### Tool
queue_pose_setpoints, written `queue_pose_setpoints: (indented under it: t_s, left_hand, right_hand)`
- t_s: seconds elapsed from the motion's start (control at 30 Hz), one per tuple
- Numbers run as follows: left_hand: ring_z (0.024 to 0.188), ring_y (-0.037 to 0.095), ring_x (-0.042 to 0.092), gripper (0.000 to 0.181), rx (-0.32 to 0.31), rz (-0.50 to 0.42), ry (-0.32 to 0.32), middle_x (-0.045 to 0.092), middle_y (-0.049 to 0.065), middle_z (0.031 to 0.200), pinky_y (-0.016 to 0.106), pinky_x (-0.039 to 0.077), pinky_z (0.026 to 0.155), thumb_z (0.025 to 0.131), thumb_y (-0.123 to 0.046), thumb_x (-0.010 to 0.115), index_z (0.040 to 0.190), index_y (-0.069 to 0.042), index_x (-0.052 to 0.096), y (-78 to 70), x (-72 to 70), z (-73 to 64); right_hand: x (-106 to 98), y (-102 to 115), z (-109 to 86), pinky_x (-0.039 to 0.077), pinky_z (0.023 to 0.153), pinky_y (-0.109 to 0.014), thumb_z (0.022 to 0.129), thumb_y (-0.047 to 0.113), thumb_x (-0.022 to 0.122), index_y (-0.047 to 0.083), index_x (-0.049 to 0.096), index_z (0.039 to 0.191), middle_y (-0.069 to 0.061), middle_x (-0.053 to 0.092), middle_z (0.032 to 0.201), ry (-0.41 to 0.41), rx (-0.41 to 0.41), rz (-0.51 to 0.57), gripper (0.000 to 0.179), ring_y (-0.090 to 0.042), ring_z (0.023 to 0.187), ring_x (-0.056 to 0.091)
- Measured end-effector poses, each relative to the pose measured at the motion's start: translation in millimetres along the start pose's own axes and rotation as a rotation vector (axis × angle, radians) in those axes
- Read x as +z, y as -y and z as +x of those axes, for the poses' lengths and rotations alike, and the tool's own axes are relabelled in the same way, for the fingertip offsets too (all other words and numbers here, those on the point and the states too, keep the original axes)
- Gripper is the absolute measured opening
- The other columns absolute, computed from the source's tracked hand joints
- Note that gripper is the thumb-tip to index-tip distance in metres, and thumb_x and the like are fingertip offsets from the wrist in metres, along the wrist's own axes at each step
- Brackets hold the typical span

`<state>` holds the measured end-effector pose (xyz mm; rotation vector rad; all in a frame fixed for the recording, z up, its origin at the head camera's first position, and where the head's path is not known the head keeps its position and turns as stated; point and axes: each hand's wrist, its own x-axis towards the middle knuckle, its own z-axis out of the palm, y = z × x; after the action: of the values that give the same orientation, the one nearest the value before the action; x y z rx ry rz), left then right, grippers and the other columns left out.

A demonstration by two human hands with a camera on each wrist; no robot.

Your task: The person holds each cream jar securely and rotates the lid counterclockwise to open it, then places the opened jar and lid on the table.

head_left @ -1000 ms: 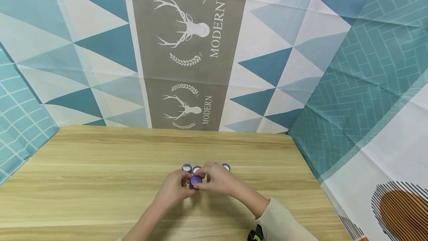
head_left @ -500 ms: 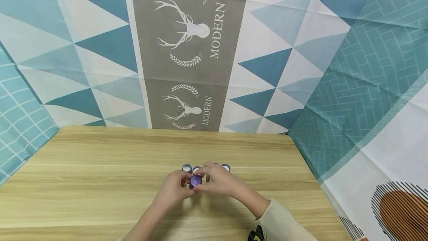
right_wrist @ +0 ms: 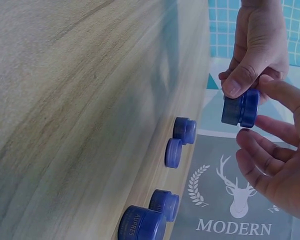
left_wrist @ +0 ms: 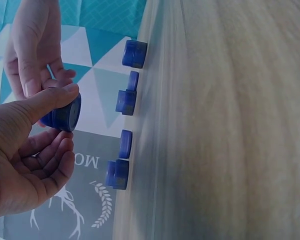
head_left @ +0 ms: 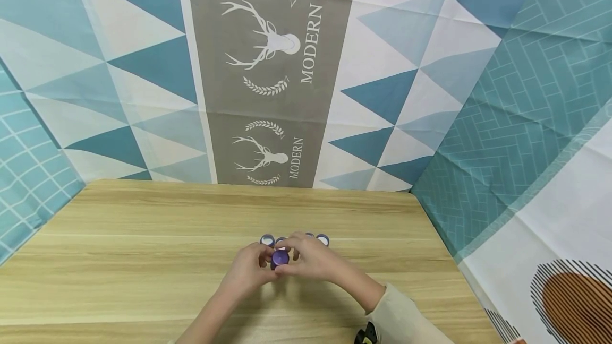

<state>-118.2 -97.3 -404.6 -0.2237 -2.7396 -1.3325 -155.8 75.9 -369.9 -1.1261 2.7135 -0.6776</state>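
Thumb and fingers of the left hand (head_left: 246, 269) are bent around a small blue jar (right_wrist: 232, 111), while the right hand (head_left: 313, 256) pinches its lid (right_wrist: 250, 108) between thumb and finger, parted only by the lid's width. The jar is held above the wooden table (head_left: 143, 259), near a row of similar jars (left_wrist: 126, 102) and separate caps (left_wrist: 125, 145), with patterned cloth (head_left: 382, 94) behind.

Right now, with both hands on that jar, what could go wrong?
The blue jar is raised off the table between the fingers of the left hand and right hand, so it might slip and drop. Other blue containers sit close by, so a slip could knock one out of place.
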Motion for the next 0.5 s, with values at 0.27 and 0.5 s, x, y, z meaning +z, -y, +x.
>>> queue_pose_setpoints:
  t_s: [0.27,0.5]
  left_hand:
    - [0.07,0.012,0.047,0.031,-0.046,-0.019,0.018,0.058,0.001,0.078,0.019,0.039,0.056,0.063,-0.018,0.084,0.086,-0.007,0.066,-0.9,0.1,0.6]
    - [0.071,0.012,0.049,0.032,-0.034,-0.008,0.023,0.058,0.0,0.078,0.019,0.04,0.058,0.062,-0.014,0.084,0.087,-0.005,0.067,-1.0,0.3,0.6]
  right_hand:
    - [-0.8,-0.6,0.6,0.042,0.065,-0.011,0.081,0.03,0.072,0.014,0.069,0.108,0.003,0.062,0.093,-0.021,-0.016,-0.018,0.031,-0.005,0.077,0.055]
    - [-1.5,-0.2,0.2,0.042,0.065,-0.012,0.083,0.027,0.07,0.018,0.066,0.116,0.004,0.059,0.095,0.023,-0.009,-0.023,0.035,-0.008,0.079,0.056]
